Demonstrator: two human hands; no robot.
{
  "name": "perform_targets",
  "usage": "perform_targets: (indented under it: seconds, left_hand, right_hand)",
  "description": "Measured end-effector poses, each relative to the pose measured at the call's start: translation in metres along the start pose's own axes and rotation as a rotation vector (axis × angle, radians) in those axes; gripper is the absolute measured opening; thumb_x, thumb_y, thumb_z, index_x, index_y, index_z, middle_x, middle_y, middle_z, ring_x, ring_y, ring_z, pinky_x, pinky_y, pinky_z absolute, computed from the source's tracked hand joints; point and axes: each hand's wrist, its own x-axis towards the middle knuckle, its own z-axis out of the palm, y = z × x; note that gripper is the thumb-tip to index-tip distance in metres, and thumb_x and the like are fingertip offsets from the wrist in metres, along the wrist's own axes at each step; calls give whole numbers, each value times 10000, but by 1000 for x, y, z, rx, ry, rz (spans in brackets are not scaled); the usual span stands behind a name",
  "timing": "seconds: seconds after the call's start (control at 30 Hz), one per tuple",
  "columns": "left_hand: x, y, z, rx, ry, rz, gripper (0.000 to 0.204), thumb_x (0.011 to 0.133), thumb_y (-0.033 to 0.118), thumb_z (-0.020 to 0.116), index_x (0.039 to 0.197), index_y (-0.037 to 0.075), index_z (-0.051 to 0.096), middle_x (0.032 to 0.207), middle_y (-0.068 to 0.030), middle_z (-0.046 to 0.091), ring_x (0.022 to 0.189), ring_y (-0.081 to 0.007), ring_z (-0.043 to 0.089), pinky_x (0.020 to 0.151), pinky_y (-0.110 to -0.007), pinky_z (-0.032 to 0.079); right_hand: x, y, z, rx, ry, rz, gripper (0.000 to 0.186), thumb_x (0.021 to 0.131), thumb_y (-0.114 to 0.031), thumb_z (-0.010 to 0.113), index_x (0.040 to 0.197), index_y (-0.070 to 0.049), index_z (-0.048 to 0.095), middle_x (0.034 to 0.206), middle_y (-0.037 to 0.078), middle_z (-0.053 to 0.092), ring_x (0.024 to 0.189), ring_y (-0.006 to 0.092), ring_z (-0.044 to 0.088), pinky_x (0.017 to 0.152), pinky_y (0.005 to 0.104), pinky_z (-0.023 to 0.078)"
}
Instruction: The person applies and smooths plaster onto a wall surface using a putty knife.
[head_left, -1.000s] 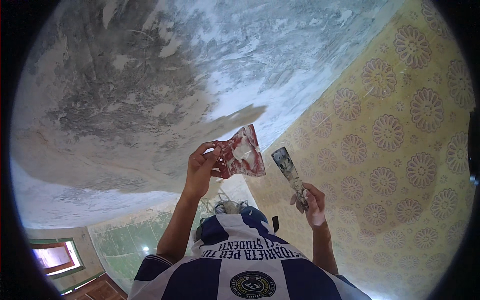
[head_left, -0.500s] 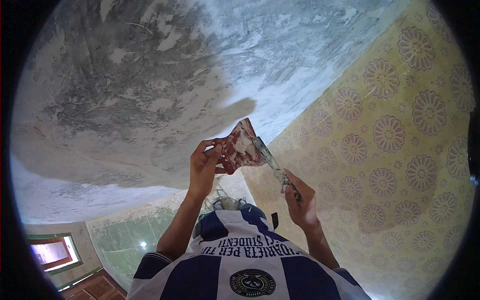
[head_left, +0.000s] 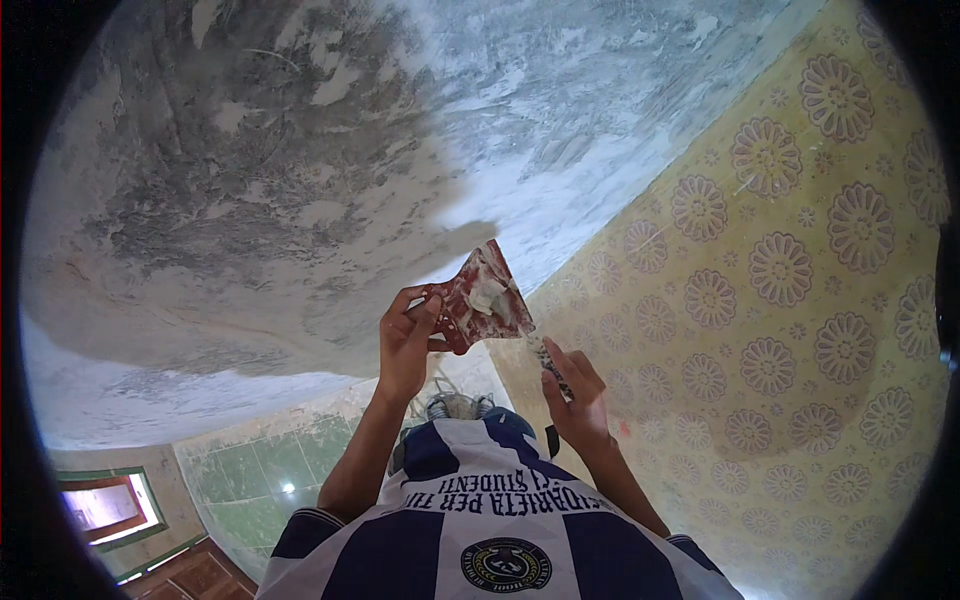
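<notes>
My left hand (head_left: 403,335) is closed on the narrow side of a dark red putty spreader (head_left: 458,312), thumb on top and fingers around its edge. A lump of whitish putty (head_left: 487,295) lies on the spreader's face, with smears around it. My right hand (head_left: 580,395) grips a putty knife (head_left: 552,366) by its speckled, stained handle. The knife points up and left to the spreader's lower right corner. Most of its blade cannot be made out there, so I cannot tell whether it touches the spreader.
A wall patchily coated in white and grey (head_left: 260,180) fills the upper left. At right stands a yellowish wall with flower patterns (head_left: 765,300). Below are green tiles (head_left: 265,475), a window (head_left: 110,507) and a brown wooden door (head_left: 190,575). My feet (head_left: 460,406) show beneath me.
My right hand has moved left and slightly down, bringing the putty knife from the spreader's right edge to its lower right corner. The spreader in my left hand has barely shifted.
</notes>
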Motion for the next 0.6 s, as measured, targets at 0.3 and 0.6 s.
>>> perform_targets:
  seconds: [0.3,0.6]
  left_hand:
    - [1,1,-11,-47,-54,30,213,1027,162,569,1182,16,555,982,-120,740,733,-137,713,552,-286,614]
    - [2,10,-15,-55,-46,58,211,1033,130,546,1198,-1,544,1015,-131,730,740,-154,714,564,-308,627]
  right_hand:
    - [5,-1,1,100,-3,-49,403,925,-56,675,1325,-42,632,956,133,638,829,254,642,720,349,528]
    - [10,-6,6,120,-5,-43,404,916,-34,673,1318,-35,637,958,126,637,843,248,638,747,338,522]
